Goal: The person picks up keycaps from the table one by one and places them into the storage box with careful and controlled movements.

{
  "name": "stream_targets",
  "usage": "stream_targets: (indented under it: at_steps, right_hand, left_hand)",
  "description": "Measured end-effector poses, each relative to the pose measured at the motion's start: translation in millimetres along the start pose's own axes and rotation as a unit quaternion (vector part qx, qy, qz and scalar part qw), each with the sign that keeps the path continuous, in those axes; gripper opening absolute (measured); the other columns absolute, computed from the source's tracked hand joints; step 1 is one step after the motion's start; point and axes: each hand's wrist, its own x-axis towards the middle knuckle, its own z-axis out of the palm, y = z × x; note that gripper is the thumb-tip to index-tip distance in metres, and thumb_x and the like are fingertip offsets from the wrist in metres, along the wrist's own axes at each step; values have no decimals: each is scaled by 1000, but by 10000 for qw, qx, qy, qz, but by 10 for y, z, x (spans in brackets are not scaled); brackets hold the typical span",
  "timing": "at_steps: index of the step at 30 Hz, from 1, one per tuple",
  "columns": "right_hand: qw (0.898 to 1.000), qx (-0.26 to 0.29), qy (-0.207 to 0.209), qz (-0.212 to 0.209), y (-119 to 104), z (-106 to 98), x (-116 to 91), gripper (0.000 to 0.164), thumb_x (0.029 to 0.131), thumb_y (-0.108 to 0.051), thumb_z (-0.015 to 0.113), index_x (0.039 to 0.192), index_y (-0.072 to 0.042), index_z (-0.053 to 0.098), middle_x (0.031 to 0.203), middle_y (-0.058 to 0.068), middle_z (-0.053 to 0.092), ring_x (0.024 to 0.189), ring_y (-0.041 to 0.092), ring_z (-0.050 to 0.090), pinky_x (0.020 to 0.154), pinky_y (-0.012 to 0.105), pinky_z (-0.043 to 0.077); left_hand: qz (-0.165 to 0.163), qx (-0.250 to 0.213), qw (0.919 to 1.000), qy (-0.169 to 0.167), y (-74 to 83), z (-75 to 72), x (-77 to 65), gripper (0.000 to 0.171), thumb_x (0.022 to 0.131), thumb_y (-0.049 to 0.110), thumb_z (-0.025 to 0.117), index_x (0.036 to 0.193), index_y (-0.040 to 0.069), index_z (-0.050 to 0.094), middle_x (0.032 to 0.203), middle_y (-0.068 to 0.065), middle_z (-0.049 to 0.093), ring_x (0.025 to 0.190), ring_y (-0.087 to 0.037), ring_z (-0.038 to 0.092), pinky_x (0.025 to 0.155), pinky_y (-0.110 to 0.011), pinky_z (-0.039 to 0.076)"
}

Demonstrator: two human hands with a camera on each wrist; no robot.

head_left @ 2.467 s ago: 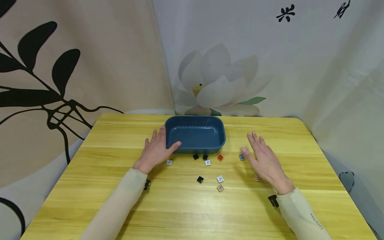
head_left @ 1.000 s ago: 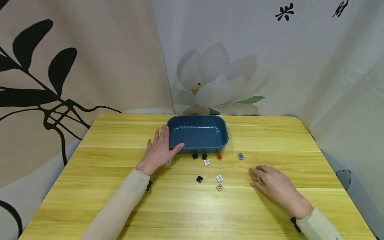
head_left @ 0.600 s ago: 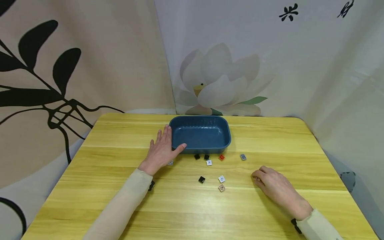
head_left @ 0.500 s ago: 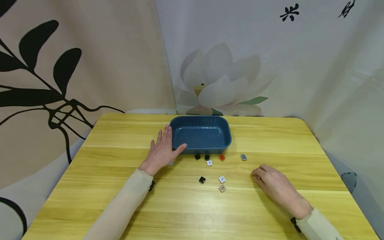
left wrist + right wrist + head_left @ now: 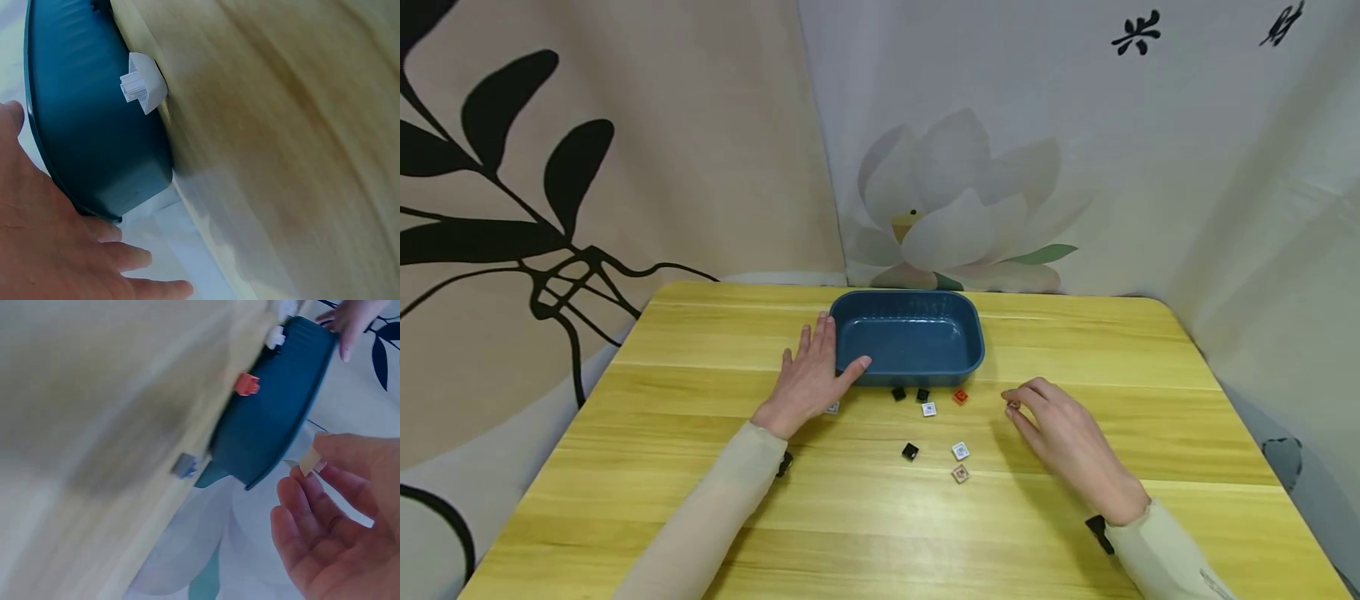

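My left hand [image 5: 808, 379] rests against the left end of a dark blue rectangular dish [image 5: 910, 346], fingers straight along its side and thumb at the front rim. A white keycap [image 5: 148, 81], tipped so its stem shows, lies by the dish, partly covered by that hand in the head view. Thumb and fingertips of my right hand [image 5: 1067, 437] pinch a tan keycap [image 5: 309, 460], held above the table right of the dish. Below it a blue-grey keycap [image 5: 185, 465] lies on the wood; the head view hides it behind the hand.
Before the dish lie two black keycaps [image 5: 898, 394], a white keycap [image 5: 928, 409] and an orange-red keycap [image 5: 960, 397]. Nearer are a black keycap [image 5: 910, 451], another white keycap [image 5: 960, 451] and a second tan keycap [image 5: 960, 473]. A printed curtain [image 5: 970, 167] hangs behind the table.
My right hand has come down to the right-hand tan keycap, pinched it, and lifted it forward and left. The dish has slid slightly right with my left hand against it.
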Motion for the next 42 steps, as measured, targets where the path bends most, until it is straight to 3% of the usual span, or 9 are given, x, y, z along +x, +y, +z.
stream_targets:
  at_steps: [12, 20, 35, 42]
  right_hand:
    - [9992, 350, 167, 58, -158, 12, 429, 18, 91, -9, 80, 109, -6, 76, 100, 4, 70, 84, 21, 66, 68, 36, 55]
    - [9982, 580, 156, 58, -240, 57, 707, 20, 94, -13, 79, 112, -5, 77, 101, 5, 69, 81, 20, 63, 65, 32, 52]
    - [9984, 484, -158, 233, -189, 254, 1176, 20, 94, -15, 78, 110, -3, 77, 102, 9, 70, 84, 22, 65, 70, 37, 55]
    - [9969, 418, -600, 281, -159, 372, 1314, 17, 95, -14, 77, 109, -4, 77, 101, 9, 69, 86, 23, 65, 73, 38, 56]
  left_hand:
    - [71, 14, 9999, 71, -9, -10, 15, 103, 100, 74, 36, 165, 2, 3, 173, -14, -4, 158, -42, 4, 118, -73, 12]
    - [28, -59, 10000, 9, -29, -14, 19, 101, 101, 75, 33, 166, 3, 1, 174, -12, -5, 159, -38, 3, 118, -73, 12]
    - [40, 23, 9999, 96, -3, 12, 37, 99, 102, 72, 34, 166, 2, 5, 174, -13, -1, 158, -38, 7, 117, -73, 14]
    - [28, 27, 9999, 145, -6, 10, 29, 99, 102, 73, 35, 166, 3, 6, 174, -13, 0, 158, -39, 8, 117, -73, 15]
